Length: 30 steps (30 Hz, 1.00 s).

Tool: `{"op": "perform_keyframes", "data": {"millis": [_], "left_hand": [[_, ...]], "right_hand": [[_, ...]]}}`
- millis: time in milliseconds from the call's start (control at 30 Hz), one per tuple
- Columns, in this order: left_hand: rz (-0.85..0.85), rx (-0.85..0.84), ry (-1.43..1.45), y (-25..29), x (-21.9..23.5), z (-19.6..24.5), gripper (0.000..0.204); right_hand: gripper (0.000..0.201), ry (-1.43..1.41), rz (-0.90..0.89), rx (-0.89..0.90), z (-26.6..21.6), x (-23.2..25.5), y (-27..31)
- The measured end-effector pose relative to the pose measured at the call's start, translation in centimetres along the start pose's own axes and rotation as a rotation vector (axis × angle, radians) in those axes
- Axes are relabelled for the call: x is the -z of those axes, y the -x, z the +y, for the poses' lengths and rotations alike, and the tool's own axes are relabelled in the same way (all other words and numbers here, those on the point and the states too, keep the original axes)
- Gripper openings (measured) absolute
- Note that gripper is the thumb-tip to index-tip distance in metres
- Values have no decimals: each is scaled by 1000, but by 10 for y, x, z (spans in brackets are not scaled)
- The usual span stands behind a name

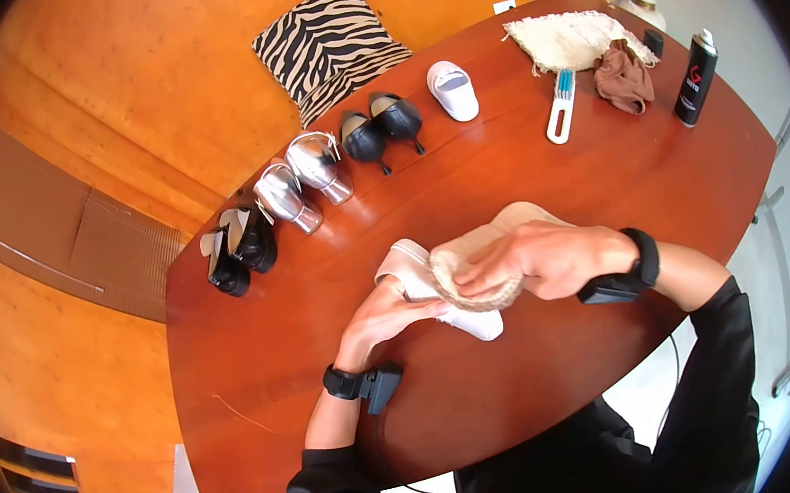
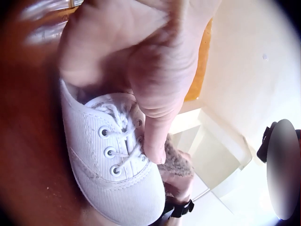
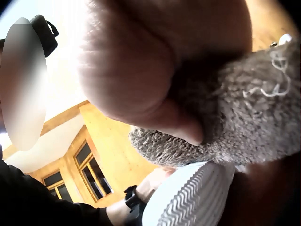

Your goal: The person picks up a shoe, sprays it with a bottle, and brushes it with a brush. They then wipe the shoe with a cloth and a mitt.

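Note:
A small white lace-up sneaker is in my left hand. In the left wrist view, the thumb presses beside the laces of the sneaker, and the other fingers are hidden at its opening. My right hand grips a beige fluffy cloth, bunched around its fingers. The right wrist view has the cloth lying against the sneaker, close by its ridged sole. Both hands work above the near half of the table.
Along the far edge of the brown table stand black shoes, silver heels, black heels and another white shoe. Farther right are a brush, brown cloth, whitish cloth and black spray can.

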<state>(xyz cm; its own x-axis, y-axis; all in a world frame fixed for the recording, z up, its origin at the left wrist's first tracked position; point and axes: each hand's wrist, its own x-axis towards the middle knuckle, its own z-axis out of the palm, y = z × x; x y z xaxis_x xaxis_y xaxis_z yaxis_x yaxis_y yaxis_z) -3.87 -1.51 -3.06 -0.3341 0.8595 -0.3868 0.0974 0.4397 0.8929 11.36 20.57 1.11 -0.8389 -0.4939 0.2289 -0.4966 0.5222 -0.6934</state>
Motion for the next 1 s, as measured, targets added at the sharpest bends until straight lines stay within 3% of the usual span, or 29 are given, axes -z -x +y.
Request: {"op": "perform_keyframes", "data": {"millis": [100,233,300,467,500,533,633,700,800,900,933,1000], "left_hand": [[40,-91,-16,2,-5,6,26],[61,-180,-84,10,-12,17,27],[199,-282,-117,12,-15,20,27],[208,-317,-183,19,-8,26,26],[218,-379,-297,21,-7,26,26],[226,-439,-413,24,-7,30,26],[234,-377,-686,34,-16,49,24],[226,-347,-720,34,-20,55,22],[322,-638,-1182,34,-22,62,23],[307,-565,-1335,30,-35,58,30],[305,-644,-1372,30,-42,59,34],[299,-644,-1381,26,-50,56,35]], "right_hand": [[63,-10,14,-23,-11,-3,21],[62,18,22,-58,-16,-7,27],[61,68,117,-7,-14,-13,22],[62,73,302,47,5,-20,-1],[63,99,373,96,11,-20,-6],[62,-47,404,99,13,-19,-13],[62,-26,542,201,9,-11,-29],[57,66,541,146,-2,-9,-36],[51,634,618,319,-14,-8,-49],[47,537,504,253,-7,-2,-67],[41,520,300,104,-15,8,-68],[36,494,113,-34,-28,19,-66]]}}
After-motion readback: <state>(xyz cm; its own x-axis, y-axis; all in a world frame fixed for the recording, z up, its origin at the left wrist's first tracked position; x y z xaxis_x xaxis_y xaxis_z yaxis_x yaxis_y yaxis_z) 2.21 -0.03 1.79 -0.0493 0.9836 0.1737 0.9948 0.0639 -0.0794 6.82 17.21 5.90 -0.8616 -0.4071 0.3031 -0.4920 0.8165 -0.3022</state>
